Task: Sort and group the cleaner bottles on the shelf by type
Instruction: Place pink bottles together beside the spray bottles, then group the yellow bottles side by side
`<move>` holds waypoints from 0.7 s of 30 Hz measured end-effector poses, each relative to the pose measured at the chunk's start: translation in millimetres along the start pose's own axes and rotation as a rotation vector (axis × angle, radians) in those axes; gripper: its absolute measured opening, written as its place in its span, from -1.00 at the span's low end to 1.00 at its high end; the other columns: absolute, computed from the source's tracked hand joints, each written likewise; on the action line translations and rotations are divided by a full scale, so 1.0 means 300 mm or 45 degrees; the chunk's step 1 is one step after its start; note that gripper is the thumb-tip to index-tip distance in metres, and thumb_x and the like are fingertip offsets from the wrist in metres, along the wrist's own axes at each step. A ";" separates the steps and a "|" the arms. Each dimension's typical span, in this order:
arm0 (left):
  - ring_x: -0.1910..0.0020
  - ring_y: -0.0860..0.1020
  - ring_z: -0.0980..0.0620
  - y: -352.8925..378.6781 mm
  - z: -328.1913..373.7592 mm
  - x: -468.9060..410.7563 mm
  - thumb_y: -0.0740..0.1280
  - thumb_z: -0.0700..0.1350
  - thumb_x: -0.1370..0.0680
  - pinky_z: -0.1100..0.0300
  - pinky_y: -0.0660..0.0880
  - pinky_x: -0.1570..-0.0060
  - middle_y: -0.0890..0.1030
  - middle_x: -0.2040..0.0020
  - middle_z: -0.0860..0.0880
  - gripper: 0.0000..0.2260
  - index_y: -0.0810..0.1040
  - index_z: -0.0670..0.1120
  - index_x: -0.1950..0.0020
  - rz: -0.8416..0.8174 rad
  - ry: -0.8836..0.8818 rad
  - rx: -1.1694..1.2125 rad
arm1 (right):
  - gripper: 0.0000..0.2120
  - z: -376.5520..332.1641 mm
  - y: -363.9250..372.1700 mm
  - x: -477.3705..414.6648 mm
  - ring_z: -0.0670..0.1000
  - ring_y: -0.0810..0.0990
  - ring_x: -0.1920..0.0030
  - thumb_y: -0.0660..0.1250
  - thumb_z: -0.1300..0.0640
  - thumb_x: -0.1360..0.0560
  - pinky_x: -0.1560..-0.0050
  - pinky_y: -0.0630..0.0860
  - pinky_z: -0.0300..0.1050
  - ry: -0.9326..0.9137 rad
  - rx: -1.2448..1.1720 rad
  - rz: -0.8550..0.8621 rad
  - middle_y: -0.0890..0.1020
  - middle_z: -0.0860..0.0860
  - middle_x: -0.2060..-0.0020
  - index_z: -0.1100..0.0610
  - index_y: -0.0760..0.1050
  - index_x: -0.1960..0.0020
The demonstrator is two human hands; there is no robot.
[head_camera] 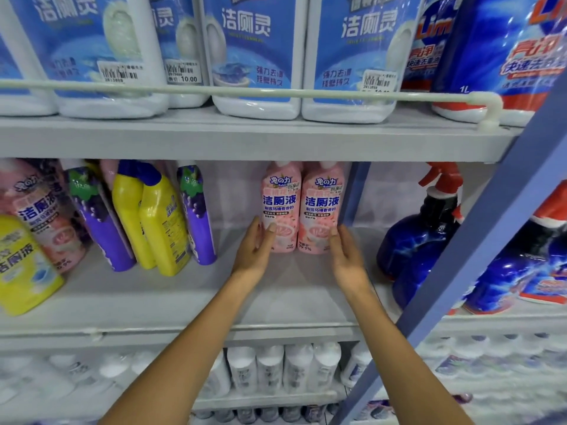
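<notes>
At left of frame, purple (101,216) and yellow bottles (159,222) lean together on the middle shelf (153,289). Centre frame, I see two pink bottles (302,207) standing upright side by side, long axes vertical, labels facing me. My left hand (254,253) cups the left bottle's lower side, fingers open; my right hand (346,256) flanks the right one, fingers loosely spread, gripping nothing. Both hands sit equally near.
</notes>
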State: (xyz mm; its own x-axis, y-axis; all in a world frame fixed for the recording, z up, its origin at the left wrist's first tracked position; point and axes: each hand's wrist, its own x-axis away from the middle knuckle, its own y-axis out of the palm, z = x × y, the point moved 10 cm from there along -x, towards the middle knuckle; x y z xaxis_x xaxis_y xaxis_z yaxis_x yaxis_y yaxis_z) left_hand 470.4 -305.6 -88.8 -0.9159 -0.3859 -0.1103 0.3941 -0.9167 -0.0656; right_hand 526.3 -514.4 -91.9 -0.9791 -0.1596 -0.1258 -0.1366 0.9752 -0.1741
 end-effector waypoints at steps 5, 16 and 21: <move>-0.49 0.37 0.12 -0.142 -0.024 0.126 0.17 0.19 -0.70 0.05 0.24 -0.57 0.41 -0.51 0.10 -0.52 0.38 0.03 -0.57 0.145 -0.036 -0.009 | -0.46 -0.025 -0.005 0.142 -0.03 0.49 -0.43 0.02 -0.42 -0.61 -0.54 0.34 0.09 0.035 -0.160 0.060 0.55 -0.07 -0.39 -0.19 0.45 -0.42; -0.41 0.51 0.08 -0.668 0.041 0.540 0.14 0.43 -0.58 0.06 0.34 -0.50 0.59 -0.37 0.02 -0.42 0.51 0.06 -0.38 0.222 0.051 0.149 | -0.34 -0.193 0.384 0.537 0.00 0.56 -0.37 0.02 -0.25 -0.63 -0.48 0.43 0.08 0.020 -0.311 -0.113 0.59 0.08 -0.36 0.19 0.43 -0.49; -0.41 0.51 0.06 -0.980 0.022 0.696 0.08 0.29 -0.59 0.08 0.37 -0.45 0.58 -0.40 0.00 -0.36 0.49 -0.10 -0.48 0.373 0.033 0.093 | -0.37 -0.247 0.663 0.667 -0.04 0.57 -0.36 0.02 -0.25 -0.65 -0.47 0.44 0.05 -0.007 -0.309 -0.250 0.61 0.05 -0.33 0.16 0.45 -0.47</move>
State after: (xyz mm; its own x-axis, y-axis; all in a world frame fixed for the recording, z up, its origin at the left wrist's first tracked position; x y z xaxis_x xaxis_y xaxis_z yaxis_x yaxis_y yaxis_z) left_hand 163.0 -117.4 -86.0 -0.7614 -0.6333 -0.1390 0.6340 -0.7720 0.0444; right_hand 292.0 -341.1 -79.2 -0.9297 -0.3487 -0.1184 -0.3556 0.9337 0.0427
